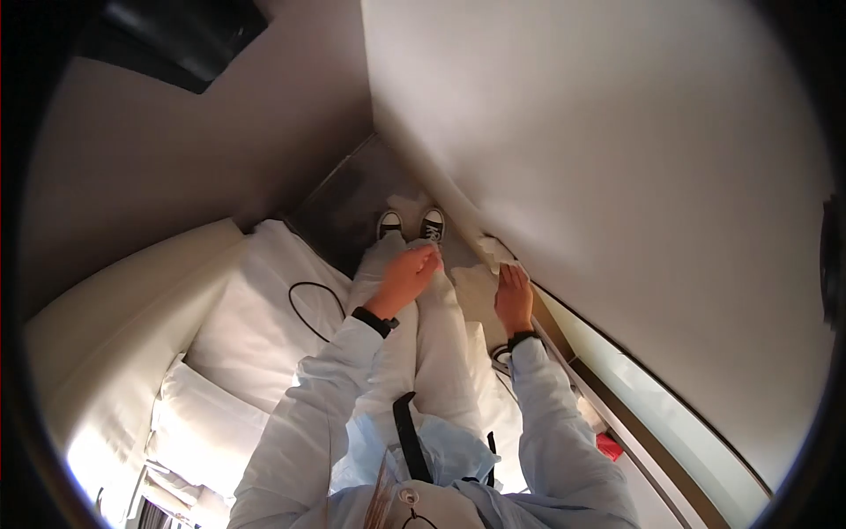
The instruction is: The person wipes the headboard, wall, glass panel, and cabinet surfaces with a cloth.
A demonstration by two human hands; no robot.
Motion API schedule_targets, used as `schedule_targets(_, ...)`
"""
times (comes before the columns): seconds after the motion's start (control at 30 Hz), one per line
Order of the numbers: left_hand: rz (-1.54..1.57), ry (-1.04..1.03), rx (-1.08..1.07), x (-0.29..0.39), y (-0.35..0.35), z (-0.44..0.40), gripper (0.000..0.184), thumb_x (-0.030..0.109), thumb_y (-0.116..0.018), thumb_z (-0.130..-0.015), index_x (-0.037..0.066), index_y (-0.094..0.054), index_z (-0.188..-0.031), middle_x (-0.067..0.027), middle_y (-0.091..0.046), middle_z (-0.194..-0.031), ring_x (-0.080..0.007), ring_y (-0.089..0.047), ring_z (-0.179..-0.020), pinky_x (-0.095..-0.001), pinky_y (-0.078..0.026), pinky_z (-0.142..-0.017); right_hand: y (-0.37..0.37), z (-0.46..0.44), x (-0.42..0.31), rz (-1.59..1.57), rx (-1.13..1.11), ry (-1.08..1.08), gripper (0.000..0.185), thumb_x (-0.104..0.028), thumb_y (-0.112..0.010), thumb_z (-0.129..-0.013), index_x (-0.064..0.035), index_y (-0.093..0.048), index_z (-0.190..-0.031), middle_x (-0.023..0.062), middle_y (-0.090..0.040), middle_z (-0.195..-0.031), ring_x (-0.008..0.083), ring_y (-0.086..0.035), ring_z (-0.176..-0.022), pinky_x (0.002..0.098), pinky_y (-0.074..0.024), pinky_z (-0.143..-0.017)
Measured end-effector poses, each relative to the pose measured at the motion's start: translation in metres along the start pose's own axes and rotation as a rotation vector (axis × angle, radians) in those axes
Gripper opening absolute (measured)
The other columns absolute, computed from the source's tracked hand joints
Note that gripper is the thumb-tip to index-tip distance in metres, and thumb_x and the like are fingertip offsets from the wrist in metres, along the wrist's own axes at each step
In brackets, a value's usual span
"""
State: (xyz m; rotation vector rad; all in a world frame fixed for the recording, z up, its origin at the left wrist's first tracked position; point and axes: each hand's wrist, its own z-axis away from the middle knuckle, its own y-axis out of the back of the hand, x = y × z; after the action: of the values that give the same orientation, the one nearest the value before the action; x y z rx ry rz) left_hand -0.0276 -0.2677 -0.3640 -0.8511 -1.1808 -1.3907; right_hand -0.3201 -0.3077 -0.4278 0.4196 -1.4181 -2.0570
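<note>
Over my legs, my left hand [410, 280] has its fingers curled and pressed together; whether anything is between them cannot be made out. My right hand [514, 298] lies to the right with its fingers stretched out, back of the hand up. Its fingertips are at the edge of a crumpled pale piece [495, 251] beside the large light panel [617, 159]. Black bands circle both wrists. Below, my pale trousers [441, 339] and dark sneakers [432, 225] with white toes show on the grey floor [348, 189].
White bedding [256, 309] with a looping black cable [293, 300] lies on the left, beside a padded pale board [132, 309]. A dark object [189, 40] hangs at the upper left. On the right are a long ledge [617, 414] and a red item [608, 446].
</note>
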Motion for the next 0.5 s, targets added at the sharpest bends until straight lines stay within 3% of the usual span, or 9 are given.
schedule_targets(0.1, 0.135, 0.098, -0.002, -0.006, -0.007, 0.000, 0.021, 0.021, -0.049, -0.094, 0.004, -0.058, -0.087, -0.0094, -0.067, -0.079, -0.0266, -0.065, -0.073, -0.0343, -0.049, -0.066, 0.084, 0.032, -0.016, 0.010, 0.091, -0.072, 0.062, -0.012, -0.054, -0.078, 0.0025, -0.040, -0.137, 0.0103, -0.049, -0.133, 0.0250, -0.042, -0.126, 0.0376, -0.0292, -0.108)
schedule_targets(0.2, 0.102, 0.102, -0.035, -0.015, -0.029, -0.005, 0.021, 0.021, -0.049, -0.094, 0.004, -0.058, -0.087, -0.0100, -0.067, -0.081, -0.0281, -0.064, -0.075, -0.0359, -0.049, -0.066, 0.087, 0.044, -0.011, 0.064, 0.141, -0.079, 0.064, -0.012, -0.054, -0.078, 0.0025, -0.039, -0.139, 0.0100, -0.052, -0.128, 0.0253, -0.043, -0.123, 0.0389, -0.0294, -0.108)
schedule_targets(0.23, 0.075, 0.087, -0.066, -0.018, -0.034, -0.006, 0.021, 0.021, -0.049, -0.094, 0.004, -0.058, -0.087, -0.0099, -0.067, -0.081, -0.0282, -0.064, -0.076, -0.0364, -0.050, -0.066, 0.077, 0.042, -0.009, 0.068, -0.058, -0.100, 0.059, -0.013, -0.054, -0.079, 0.0032, -0.044, -0.135, 0.0109, -0.053, -0.127, 0.0268, -0.044, -0.123, 0.0400, -0.0287, -0.109)
schedule_targets(0.27, 0.035, 0.065, -0.092, -0.021, -0.038, -0.006, 0.021, 0.021, -0.049, -0.094, 0.004, -0.058, -0.087, -0.0097, -0.067, -0.081, -0.0284, -0.064, -0.077, -0.0369, -0.050, -0.067, 0.056, 0.034, -0.007, 0.069, -0.059, -0.098, 0.059, -0.013, -0.054, -0.079, 0.0032, -0.044, -0.135, 0.0109, -0.053, -0.127, 0.0268, -0.044, -0.123, 0.0400, -0.0287, -0.109)
schedule_targets(0.33, 0.004, 0.074, -0.121, -0.022, -0.037, -0.006, 0.021, 0.022, -0.049, -0.093, 0.004, -0.058, -0.087, -0.0100, -0.067, -0.081, -0.0286, -0.064, -0.077, -0.0372, -0.050, -0.067, 0.025, 0.002, -0.011, 0.108, 0.114, 0.044, 0.042, -0.014, -0.053, -0.080, 0.0016, -0.057, -0.119, 0.0123, -0.055, -0.122, 0.0275, -0.045, -0.121, 0.0397, -0.0277, -0.110)
schedule_targets(0.4, -0.035, 0.098, -0.144, -0.025, -0.025, -0.004, 0.021, 0.022, -0.049, -0.093, 0.004, -0.058, -0.087, -0.0102, -0.067, -0.081, -0.0288, -0.064, -0.077, -0.0375, -0.050, -0.067, 0.019, -0.041, -0.030, 0.055, 0.184, 0.060, 0.043, -0.013, -0.051, -0.081, 0.0021, -0.056, -0.121, 0.0123, -0.055, -0.123, 0.0269, -0.045, -0.123, 0.0381, -0.0258, -0.111)
schedule_targets(0.47, -0.041, 0.021, -0.106, -0.029, -0.005, 0.001, 0.014, 0.013, -0.050, -0.094, 0.002, -0.058, -0.090, -0.0079, -0.066, -0.082, -0.0190, -0.065, -0.076, -0.0283, -0.050, -0.071, 0.047, -0.093, -0.062, -0.023, 0.222, 0.087, 0.043, -0.011, -0.050, -0.081, 0.0032, -0.055, -0.121, 0.0124, -0.055, -0.123, 0.0267, -0.044, -0.123, 0.0374, -0.0253, -0.112)
schedule_targets(0.5, -0.055, 0.032, -0.106, -0.035, 0.005, 0.002, 0.014, 0.013, -0.050, -0.094, 0.002, -0.058, -0.090, -0.0079, -0.066, -0.082, -0.0190, -0.065, -0.076, -0.0283, -0.050, -0.071, 0.058, -0.119, -0.077, -0.058, 0.289, 0.111, 0.043, -0.010, -0.050, -0.081, 0.0037, -0.054, -0.122, 0.0125, -0.055, -0.124, 0.0264, -0.044, -0.123, 0.0371, -0.0249, -0.112)
